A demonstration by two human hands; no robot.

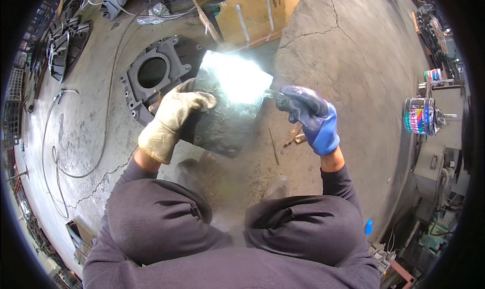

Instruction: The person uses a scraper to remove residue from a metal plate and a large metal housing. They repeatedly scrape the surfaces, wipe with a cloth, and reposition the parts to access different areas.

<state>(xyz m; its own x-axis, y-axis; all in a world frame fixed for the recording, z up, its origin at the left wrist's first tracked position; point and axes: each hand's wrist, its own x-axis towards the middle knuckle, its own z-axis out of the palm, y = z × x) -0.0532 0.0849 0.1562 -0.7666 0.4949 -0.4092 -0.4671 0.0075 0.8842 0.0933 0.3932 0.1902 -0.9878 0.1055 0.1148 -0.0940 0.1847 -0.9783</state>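
My left hand (176, 116), in a cream work glove, is closed on the left edge of a dark rectangular panel (222, 125), thumb across its face. The panel is tilted, and white glare washes out its upper part. At its right edge my right hand (312, 114), in a blue glove with dark, soiled fingers, is closed round a short dark tool (277, 98). The tool's tip points into the glare, so its kind is unclear. Behind the panel lies a grey metal casting (166, 61) with a large round opening, partly hidden by the panel and my left hand.
A cardboard box (257, 18) stands beyond the panel, with a rope (202, 13) beside it. A thin rod (274, 146) lies between my feet and right hand. A cable (83, 175) loops across the left floor. Paint cans (419, 116) stand on the right.
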